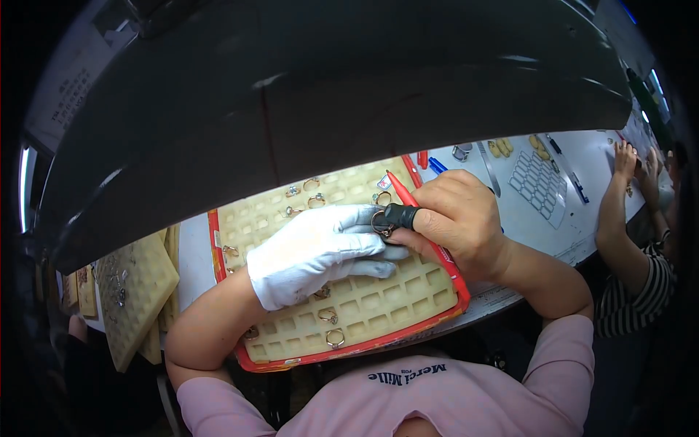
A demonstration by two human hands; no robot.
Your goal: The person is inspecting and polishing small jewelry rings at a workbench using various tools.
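My left hand (313, 255), in a white glove, is closed over the cream foam tray (393, 302), its fingertips pinching a ring (381, 224). The gloved fingers partly hide that ring. From the right comes my bare right hand (459, 218), wrapped round a red pen (402, 189) that slants up past the knuckles. A short black cylinder (399, 215) sits at its fingertips, against the ring; whether it is held or worn on a finger I cannot tell. More rings stand in the tray's square pockets, among them a gold-coloured ring (335, 338) near the front.
A dark lamp hood or cover (349, 87) hangs across the top. Beyond the tray lie blue pens (437, 166), a sheet of hexagon cells (539, 186) and yellow finger-shaped pieces (501, 147). Foam trays (138, 291) lean at left. A co-worker's hands (637, 164) work at far right.
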